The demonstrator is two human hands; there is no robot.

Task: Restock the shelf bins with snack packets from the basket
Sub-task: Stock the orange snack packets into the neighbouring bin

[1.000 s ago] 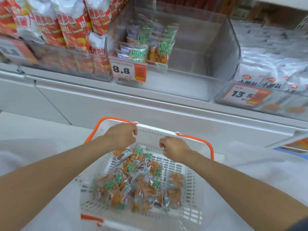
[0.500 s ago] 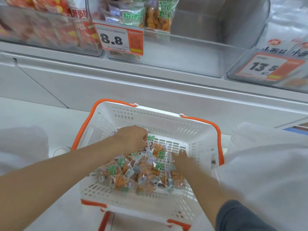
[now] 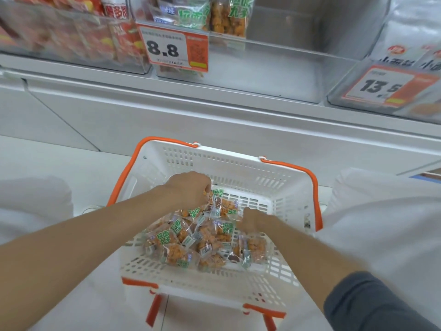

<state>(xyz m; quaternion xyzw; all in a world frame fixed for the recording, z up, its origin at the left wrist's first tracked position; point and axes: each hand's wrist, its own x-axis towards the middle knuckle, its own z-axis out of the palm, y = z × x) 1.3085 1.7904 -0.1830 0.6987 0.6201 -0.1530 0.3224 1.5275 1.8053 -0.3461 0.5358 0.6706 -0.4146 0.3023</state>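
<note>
- While they heap in the white slotted basket with orange rim, the small clear snack packets with green labels look light, crinkly and slippery; best pinched by a sealed edge.
- At the heap's far edge the left hand pinches one, fingers curled; the right hand is blurred, grip unclear.
- Above, the clear plastic shelf bin has a front wall to clear.

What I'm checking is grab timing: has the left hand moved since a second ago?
Yes. The left hand went from the far rim of the basket down inside it, onto the snack packets.
</note>
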